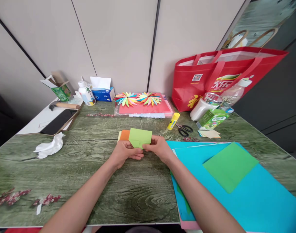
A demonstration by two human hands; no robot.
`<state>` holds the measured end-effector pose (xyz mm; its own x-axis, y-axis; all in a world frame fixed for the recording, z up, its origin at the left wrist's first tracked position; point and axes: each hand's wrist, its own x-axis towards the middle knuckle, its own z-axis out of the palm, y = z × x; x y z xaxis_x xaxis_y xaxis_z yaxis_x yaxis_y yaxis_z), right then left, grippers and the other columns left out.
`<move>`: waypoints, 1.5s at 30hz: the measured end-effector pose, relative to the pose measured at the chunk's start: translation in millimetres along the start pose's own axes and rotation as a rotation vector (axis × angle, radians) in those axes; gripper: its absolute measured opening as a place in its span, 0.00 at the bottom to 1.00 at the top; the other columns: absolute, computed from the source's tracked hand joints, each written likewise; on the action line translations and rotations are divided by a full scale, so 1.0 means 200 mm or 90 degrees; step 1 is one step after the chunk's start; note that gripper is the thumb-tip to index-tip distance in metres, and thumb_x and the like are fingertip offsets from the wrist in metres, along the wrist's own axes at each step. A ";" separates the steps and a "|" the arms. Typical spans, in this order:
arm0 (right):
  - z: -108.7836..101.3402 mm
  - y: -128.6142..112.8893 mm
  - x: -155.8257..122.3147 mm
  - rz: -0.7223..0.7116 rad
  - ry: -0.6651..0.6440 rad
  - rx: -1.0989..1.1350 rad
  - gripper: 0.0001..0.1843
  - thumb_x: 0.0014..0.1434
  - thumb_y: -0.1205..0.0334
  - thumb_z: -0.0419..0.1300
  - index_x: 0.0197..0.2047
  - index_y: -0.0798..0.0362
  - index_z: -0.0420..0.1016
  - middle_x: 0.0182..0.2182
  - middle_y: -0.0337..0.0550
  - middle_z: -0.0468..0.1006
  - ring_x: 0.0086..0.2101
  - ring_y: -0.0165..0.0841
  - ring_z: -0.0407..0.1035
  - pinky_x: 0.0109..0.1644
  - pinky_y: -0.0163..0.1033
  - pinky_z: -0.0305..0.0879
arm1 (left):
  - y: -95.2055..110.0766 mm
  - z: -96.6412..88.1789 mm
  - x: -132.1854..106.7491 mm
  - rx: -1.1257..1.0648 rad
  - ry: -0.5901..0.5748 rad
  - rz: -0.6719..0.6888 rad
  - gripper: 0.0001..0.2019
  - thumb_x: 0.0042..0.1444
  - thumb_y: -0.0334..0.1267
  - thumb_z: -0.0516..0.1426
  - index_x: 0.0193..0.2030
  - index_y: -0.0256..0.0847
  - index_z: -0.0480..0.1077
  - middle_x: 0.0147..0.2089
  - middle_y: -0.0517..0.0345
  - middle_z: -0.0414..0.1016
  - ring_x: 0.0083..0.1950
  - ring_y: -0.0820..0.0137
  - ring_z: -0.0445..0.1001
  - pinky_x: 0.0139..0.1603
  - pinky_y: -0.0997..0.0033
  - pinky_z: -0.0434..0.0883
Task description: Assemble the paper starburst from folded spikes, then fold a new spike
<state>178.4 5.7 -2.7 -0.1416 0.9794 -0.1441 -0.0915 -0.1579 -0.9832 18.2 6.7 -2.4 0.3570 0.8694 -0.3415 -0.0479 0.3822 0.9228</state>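
Observation:
Between my two hands is a light green sheet of folded paper (141, 136), raised just over the table. My left hand (125, 152) pinches its lower left corner, fingers curled beneath. On its lower right edge, my right hand (160, 148) has thumb and fingers closed. Behind the left hand, an orange paper piece (125, 135) and a pale yellow one peek out; whether they lie on the table or are held I cannot tell. A yellow glue stick (173, 121) stands beyond the right hand, beside black-handled scissors (184, 130).
Large blue paper sheets (211, 174) lie at right under a green square (231, 166). Two paper stars (150, 99) rest on a red packet (143, 109) at the back. A red bag (186, 84), bottles and a green carton (212, 119) stand right; a hammer (65, 105) and phone (58, 121) left.

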 end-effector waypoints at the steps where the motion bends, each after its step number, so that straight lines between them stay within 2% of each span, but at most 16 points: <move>1: 0.00 0.00 0.00 0.005 -0.007 0.008 0.13 0.36 0.66 0.64 0.30 0.57 0.75 0.24 0.38 0.77 0.23 0.27 0.66 0.27 0.33 0.62 | 0.00 0.00 0.00 0.001 -0.001 -0.003 0.16 0.35 0.37 0.67 0.31 0.30 0.74 0.29 0.45 0.78 0.29 0.64 0.77 0.33 0.66 0.76; 7: 0.00 0.01 0.00 0.004 0.022 0.030 0.15 0.35 0.64 0.65 0.31 0.57 0.75 0.26 0.40 0.78 0.25 0.29 0.68 0.28 0.34 0.64 | 0.01 0.01 0.00 -0.006 0.005 0.001 0.14 0.39 0.39 0.65 0.31 0.30 0.73 0.30 0.45 0.78 0.31 0.63 0.77 0.34 0.66 0.76; 12: 0.01 0.00 0.00 -0.001 0.062 0.017 0.14 0.35 0.64 0.65 0.30 0.57 0.75 0.26 0.41 0.78 0.24 0.30 0.68 0.26 0.34 0.65 | 0.03 0.03 -0.01 0.018 0.060 0.032 0.13 0.43 0.41 0.62 0.27 0.31 0.70 0.26 0.47 0.78 0.28 0.63 0.77 0.31 0.67 0.76; 16: 0.03 0.00 -0.01 -0.001 0.087 0.004 0.14 0.35 0.65 0.64 0.31 0.57 0.74 0.26 0.41 0.77 0.25 0.31 0.68 0.26 0.35 0.67 | 0.02 0.04 -0.01 0.078 0.109 0.083 0.12 0.42 0.42 0.62 0.24 0.33 0.69 0.21 0.52 0.76 0.24 0.64 0.76 0.26 0.69 0.75; 20: 0.04 0.03 0.00 -0.042 0.103 -0.023 0.13 0.37 0.65 0.62 0.31 0.57 0.72 0.24 0.39 0.76 0.23 0.30 0.67 0.24 0.34 0.66 | -0.02 0.05 -0.01 0.159 0.143 0.156 0.11 0.43 0.43 0.61 0.23 0.35 0.70 0.20 0.54 0.75 0.22 0.66 0.75 0.23 0.71 0.74; 31: 0.05 0.05 0.00 -0.083 0.106 -0.039 0.14 0.39 0.67 0.60 0.34 0.57 0.71 0.26 0.40 0.75 0.24 0.29 0.66 0.24 0.33 0.65 | -0.04 0.04 -0.01 0.264 0.144 0.221 0.10 0.46 0.42 0.59 0.23 0.38 0.71 0.21 0.57 0.76 0.25 0.66 0.76 0.26 0.72 0.73; 37: 0.05 0.04 -0.01 -0.078 0.117 -0.043 0.14 0.38 0.66 0.60 0.33 0.57 0.71 0.26 0.40 0.75 0.24 0.30 0.67 0.24 0.32 0.65 | -0.02 0.05 -0.01 0.188 0.126 0.173 0.11 0.45 0.43 0.60 0.27 0.36 0.71 0.22 0.55 0.76 0.24 0.65 0.76 0.25 0.70 0.74; 41: 0.06 0.03 -0.01 -0.050 0.109 -0.008 0.13 0.37 0.65 0.61 0.31 0.56 0.71 0.25 0.39 0.76 0.23 0.29 0.66 0.23 0.33 0.64 | 0.00 0.05 0.00 0.110 0.115 0.110 0.12 0.44 0.42 0.60 0.21 0.35 0.67 0.17 0.54 0.74 0.20 0.66 0.75 0.21 0.71 0.73; 45: 0.06 0.02 -0.01 -0.021 0.099 0.036 0.15 0.36 0.65 0.63 0.32 0.56 0.72 0.27 0.40 0.77 0.24 0.29 0.67 0.25 0.33 0.64 | 0.01 0.04 -0.01 0.029 0.104 0.080 0.12 0.43 0.41 0.62 0.22 0.33 0.68 0.17 0.53 0.75 0.19 0.67 0.74 0.20 0.73 0.72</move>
<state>167.0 1.0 -5.2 0.0154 0.9911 -0.1320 -0.1489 -0.1283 -0.9805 26.0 3.8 1.4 0.1940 0.9502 -0.2437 -0.0386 0.2557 0.9660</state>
